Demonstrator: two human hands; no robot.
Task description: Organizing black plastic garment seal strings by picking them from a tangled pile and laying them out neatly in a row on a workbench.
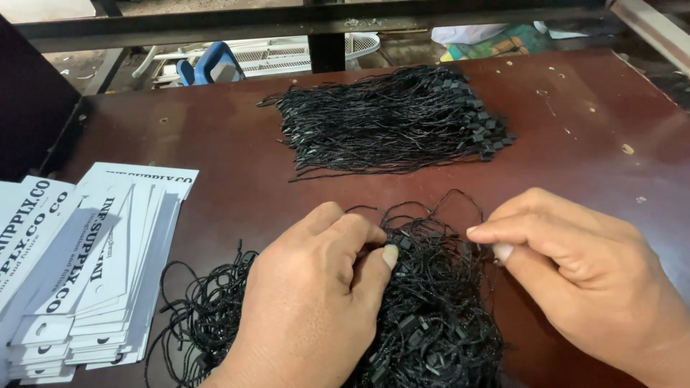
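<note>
Left hand [316, 302]: fingers pinched on strings in the tangled heap of black tag strings [431, 316], near edge of the counter [230, 136].
Right hand [575, 266]: thumb and forefinger nipping a strand at the heap's right side.
Neat bundle of strings [392, 118]: farther back, apart.
White card tags [86, 266]: stacked at left.

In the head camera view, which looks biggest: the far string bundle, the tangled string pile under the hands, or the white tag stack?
1. Tangled string pile, though nearness to the camera enlarges it.
2. Far string bundle and white tag stack: too alike to rank; the stack is cut off.
</note>
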